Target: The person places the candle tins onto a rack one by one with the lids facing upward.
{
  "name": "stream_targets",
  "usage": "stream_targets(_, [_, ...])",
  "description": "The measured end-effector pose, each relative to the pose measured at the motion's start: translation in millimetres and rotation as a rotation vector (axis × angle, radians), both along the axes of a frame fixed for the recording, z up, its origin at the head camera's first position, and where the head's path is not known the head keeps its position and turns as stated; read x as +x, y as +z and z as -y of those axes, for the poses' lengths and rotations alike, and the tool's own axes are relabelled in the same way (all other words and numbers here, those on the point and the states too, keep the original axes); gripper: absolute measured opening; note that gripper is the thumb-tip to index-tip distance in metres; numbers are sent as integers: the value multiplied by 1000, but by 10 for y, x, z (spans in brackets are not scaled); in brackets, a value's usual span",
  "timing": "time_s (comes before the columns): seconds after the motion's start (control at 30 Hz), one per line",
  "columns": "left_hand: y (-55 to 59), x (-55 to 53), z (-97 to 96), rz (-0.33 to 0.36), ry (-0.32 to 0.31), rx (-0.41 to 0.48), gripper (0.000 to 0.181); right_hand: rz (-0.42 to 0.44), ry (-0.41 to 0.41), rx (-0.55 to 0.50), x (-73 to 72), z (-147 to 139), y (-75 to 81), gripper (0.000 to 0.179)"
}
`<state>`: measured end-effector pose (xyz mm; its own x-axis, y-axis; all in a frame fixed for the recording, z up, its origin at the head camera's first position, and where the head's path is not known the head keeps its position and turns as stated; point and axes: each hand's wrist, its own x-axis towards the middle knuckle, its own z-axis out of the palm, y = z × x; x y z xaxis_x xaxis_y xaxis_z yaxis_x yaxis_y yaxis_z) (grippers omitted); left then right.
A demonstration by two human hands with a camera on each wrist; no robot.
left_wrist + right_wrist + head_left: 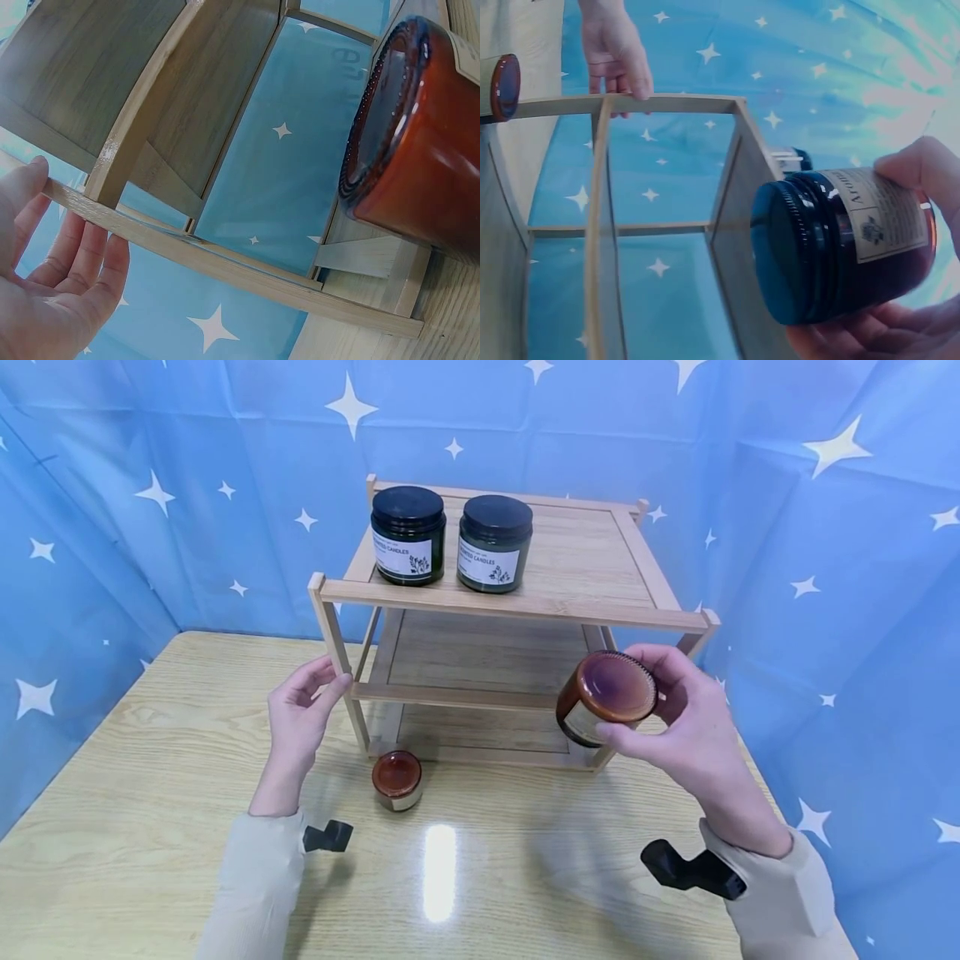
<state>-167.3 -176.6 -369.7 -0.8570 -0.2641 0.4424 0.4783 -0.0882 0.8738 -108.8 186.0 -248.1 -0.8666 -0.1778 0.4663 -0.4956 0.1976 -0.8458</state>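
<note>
My right hand (693, 727) grips an amber glass candle jar (600, 697) between thumb and fingers, in front of the rack's right side. The jar is tilted with its glass base up; in the right wrist view its dark lid (784, 251) and cream label (877, 214) show. The left hand (300, 706) pinches the left front post of a wooden tiered rack (525, 602), thumb on the near side. Another amber jar (397, 781) stands base up on the table by the rack's lower left corner, and looms large in the left wrist view (427, 142).
Two dark green candle jars with black lids, one left (408, 535) and one right (495, 543), stand on the rack's top shelf. The rack is on a light wood table (150, 760). A blue curtain (247, 460) with white stars surrounds the table's back and sides.
</note>
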Motion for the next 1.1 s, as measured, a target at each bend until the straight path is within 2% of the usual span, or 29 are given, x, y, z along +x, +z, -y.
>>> stream_targets(0.23, [8,1,-6,-2,-3,5,36,-43,11,-188,-52,24,205,56])
stream_targets(0.53, [0,-5,-2,-1,-6,7,34,-88,31,-364,-207,94,472,48])
stream_targets(0.67, [-4,-1,-2,-3,-3,4,34,-102,7,-366,-257,137,566,48])
stream_targets(0.93, [-6,-1,0,-3,-2,10,33,-109,-82,-261,-415,253,703,48])
stream_targets(1.1, [-8,-6,-2,-6,-8,11,32,-182,-36,-298,-534,290,705,48])
